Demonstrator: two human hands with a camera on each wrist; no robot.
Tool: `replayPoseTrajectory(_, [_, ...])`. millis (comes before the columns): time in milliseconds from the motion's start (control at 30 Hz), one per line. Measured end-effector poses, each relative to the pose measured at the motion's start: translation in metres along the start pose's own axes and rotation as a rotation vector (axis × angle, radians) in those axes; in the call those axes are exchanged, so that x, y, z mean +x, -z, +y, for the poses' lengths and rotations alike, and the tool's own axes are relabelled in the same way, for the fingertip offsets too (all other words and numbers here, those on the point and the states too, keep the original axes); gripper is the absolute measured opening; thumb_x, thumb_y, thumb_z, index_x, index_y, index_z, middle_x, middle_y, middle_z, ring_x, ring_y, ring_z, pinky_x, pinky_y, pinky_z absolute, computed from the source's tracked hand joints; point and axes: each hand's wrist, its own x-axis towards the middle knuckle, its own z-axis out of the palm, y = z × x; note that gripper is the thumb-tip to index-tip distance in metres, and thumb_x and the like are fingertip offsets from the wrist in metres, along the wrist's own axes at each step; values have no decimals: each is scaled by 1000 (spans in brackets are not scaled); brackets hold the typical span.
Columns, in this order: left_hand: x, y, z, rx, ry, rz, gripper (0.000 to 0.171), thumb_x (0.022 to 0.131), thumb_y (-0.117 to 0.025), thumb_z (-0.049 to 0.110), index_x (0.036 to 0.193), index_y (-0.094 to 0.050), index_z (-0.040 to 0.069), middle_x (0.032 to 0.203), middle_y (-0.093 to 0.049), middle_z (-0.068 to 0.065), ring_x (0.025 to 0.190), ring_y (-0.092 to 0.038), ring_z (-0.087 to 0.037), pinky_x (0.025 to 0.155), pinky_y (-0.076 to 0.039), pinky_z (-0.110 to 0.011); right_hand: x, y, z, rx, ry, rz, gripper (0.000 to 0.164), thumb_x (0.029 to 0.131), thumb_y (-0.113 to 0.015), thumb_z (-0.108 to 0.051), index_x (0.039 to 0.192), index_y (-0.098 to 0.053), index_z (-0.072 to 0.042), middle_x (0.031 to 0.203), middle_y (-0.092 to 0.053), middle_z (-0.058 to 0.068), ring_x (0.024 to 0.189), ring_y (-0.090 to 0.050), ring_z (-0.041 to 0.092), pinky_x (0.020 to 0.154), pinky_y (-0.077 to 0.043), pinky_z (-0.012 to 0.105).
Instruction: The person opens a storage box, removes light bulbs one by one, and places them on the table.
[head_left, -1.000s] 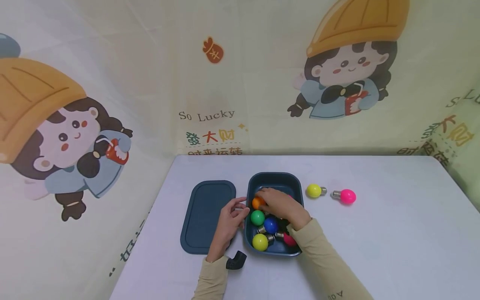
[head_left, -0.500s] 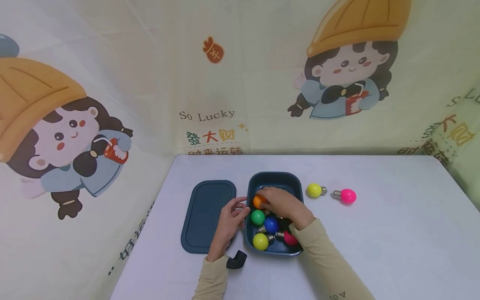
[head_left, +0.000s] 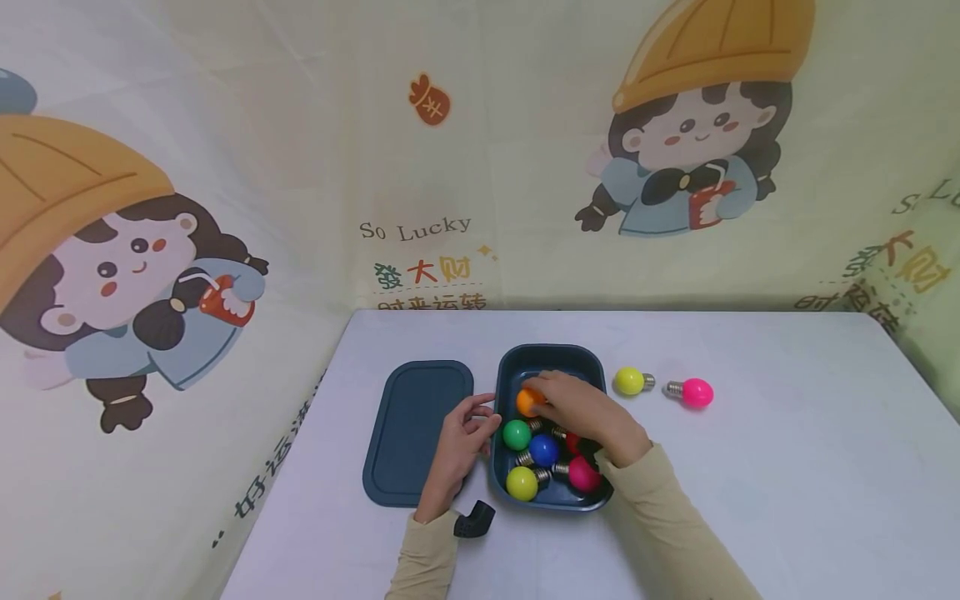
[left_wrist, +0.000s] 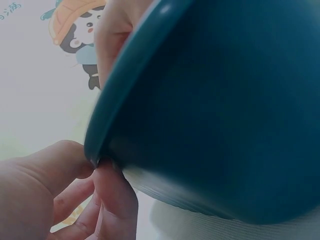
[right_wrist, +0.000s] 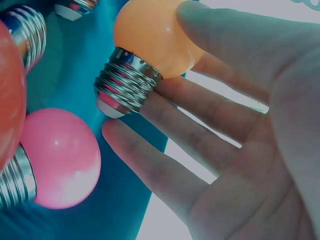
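A dark blue plastic box [head_left: 551,350] stands on the table with several coloured light bulbs in it. My right hand [head_left: 588,408] reaches into its far half and holds an orange light bulb [right_wrist: 150,37] between thumb and fingers; the metal screw base points down and left in the right wrist view. With thumb and finger, my left hand [head_left: 461,437] pinches the box's left rim [left_wrist: 100,120]. Nearer the front of the box lie a green bulb [head_left: 517,435], a blue bulb [head_left: 544,450], a yellow bulb [head_left: 522,483] and a pink bulb [head_left: 583,474]. A red bulb [head_left: 572,442] is partly hidden.
A flat dark blue lid [head_left: 412,433] lies left of the box, partly under the left hand. To the box's right, another yellow bulb [head_left: 628,381] and another pink bulb [head_left: 697,393] lie on the white table [head_left: 787,467]. A printed cloth [head_left: 540,167] hangs behind.
My right hand has shifted slightly to the right with the orange bulb, uncovering more of the red and pink bulbs. The left hand stays at the rim.
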Motion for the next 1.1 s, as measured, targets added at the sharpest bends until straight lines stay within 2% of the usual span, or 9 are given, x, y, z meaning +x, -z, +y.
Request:
replayPoseTrajectory(333, [-14,0,32,8,7,-9,40,95,-65,7,133,-57,-3,107,-59,-21,69,-55,-15,56,-50,-22,-13,8,-1,-4,-19,30,35,95,-68,-20,127,-64,-6,114,-66,8,104,-61,23,93,-55,39])
replayPoseTrajectory(767, [-11,1,33,22,7,-6,40,95,-65,7,133,-57,-2,107,-60,-20,69,-56,-14,56,-51,-25,-30,20,1,-7,-56,37,35,95,-68,-21,126,-64,-7,117,-65,9,111,-60,27,92,-56,40])
replayPoseTrajectory(1100, [-9,3,33,21,7,-10,40,95,-66,7,133,-57,-4,106,-60,-20,68,-55,-15,55,-51,-25,-44,30,3,-28,-54,78,37,91,-72,-17,126,-64,-6,116,-65,9,107,-62,25,88,-57,37])
